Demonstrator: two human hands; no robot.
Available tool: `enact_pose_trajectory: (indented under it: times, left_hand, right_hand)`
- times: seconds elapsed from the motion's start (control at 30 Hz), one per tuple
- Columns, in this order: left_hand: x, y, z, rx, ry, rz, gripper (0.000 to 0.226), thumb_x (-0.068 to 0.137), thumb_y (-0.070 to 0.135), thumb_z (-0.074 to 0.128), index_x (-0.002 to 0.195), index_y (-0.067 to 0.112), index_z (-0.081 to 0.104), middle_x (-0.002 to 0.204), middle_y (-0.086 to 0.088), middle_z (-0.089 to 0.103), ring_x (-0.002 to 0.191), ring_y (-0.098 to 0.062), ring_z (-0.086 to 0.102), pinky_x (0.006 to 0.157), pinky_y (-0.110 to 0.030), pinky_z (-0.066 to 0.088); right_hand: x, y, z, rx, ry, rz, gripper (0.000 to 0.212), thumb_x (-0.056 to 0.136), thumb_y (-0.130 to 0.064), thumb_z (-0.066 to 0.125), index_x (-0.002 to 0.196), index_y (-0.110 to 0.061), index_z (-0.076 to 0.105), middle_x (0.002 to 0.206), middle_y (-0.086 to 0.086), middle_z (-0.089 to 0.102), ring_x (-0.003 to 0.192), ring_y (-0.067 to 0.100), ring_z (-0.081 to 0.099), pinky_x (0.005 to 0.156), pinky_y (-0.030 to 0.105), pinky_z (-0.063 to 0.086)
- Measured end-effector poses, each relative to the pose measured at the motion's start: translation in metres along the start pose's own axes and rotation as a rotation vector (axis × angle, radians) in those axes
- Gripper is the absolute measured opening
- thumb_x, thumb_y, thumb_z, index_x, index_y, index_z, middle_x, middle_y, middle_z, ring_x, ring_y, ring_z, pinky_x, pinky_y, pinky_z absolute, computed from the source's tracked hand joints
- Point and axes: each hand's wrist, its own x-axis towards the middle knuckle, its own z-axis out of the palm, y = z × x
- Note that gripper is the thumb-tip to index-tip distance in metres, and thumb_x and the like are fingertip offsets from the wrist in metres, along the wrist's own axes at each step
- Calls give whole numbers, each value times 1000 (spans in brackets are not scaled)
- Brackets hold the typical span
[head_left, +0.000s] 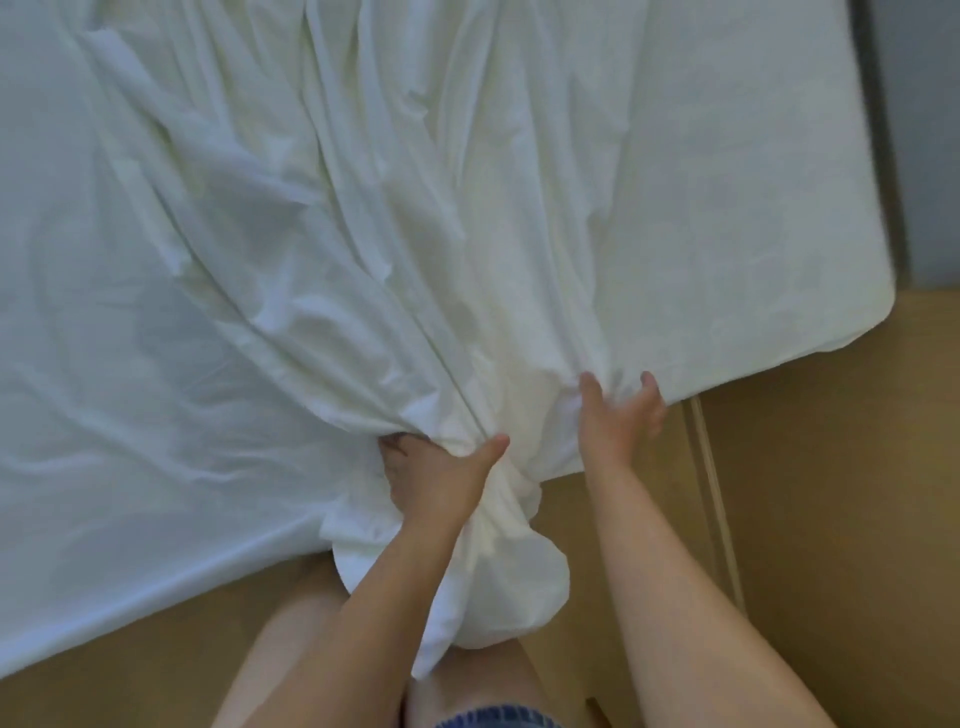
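Observation:
A white sheet (291, 249) lies wrinkled across a white mattress (753, 182), with folds fanning out from the near edge. My left hand (441, 478) grips a gathered bunch of the sheet at the mattress edge, thumb on top; the bunched cloth hangs down past my forearm. My right hand (618, 415) lies at the edge just to the right, thumb and fingers spread around a fold of the sheet. Whether its fingers close on the cloth is not plain.
The mattress's bare right part ends in a rounded corner (878, 306). Brown floor (831, 493) runs along the near side. A thin pale cord or strip (717, 499) runs down the floor to the right of my right arm. My legs (467, 675) stand below.

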Motion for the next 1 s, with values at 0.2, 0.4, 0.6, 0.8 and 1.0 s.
enact_pose_trajectory:
  times: [0.2, 0.4, 0.6, 0.8, 1.0]
  left_hand:
    - [5, 42, -32, 188, 141, 618, 107, 76, 52, 65, 151, 12, -1, 158, -9, 2, 144, -13, -2, 111, -20, -6]
    - [79, 111, -78, 99, 50, 277, 12, 86, 15, 55, 91, 5, 61, 80, -9, 58, 84, -30, 59, 65, -29, 39]
    - [95, 111, -141, -287, 278, 169, 6, 79, 11, 54, 74, 13, 56, 71, -4, 50, 67, -20, 47, 55, -28, 35]
    - [90, 118, -147, 483, 535, 612, 53, 88, 23, 54, 137, 9, 40, 129, -15, 45, 120, -31, 42, 95, -38, 34]
    - [57, 122, -144, 677, 105, 778, 40, 89, 45, 53, 78, 7, 60, 81, -3, 59, 91, -25, 54, 75, -31, 39]
  right_hand:
    - [-54, -40, 37, -312, -467, -283, 37, 87, -24, 52, 123, -15, 47, 110, 6, 62, 103, 29, 60, 81, 30, 44]
    - [-106, -61, 47, -237, -913, -594, 55, 87, -17, 56, 139, -16, 38, 119, 0, 46, 104, 5, 49, 90, 20, 40]
    - [-50, -99, 59, 81, -727, 9, 61, 87, -39, 63, 138, -17, 36, 110, -1, 52, 87, 4, 59, 76, 18, 44]
    - [-115, -117, 106, -76, -725, -242, 35, 91, -36, 57, 115, -12, 48, 101, 10, 64, 98, 32, 59, 86, 45, 47]
    - [-144, -110, 73, 278, -531, -397, 18, 88, -28, 61, 78, -29, 46, 67, -16, 58, 59, 5, 53, 53, 20, 43]
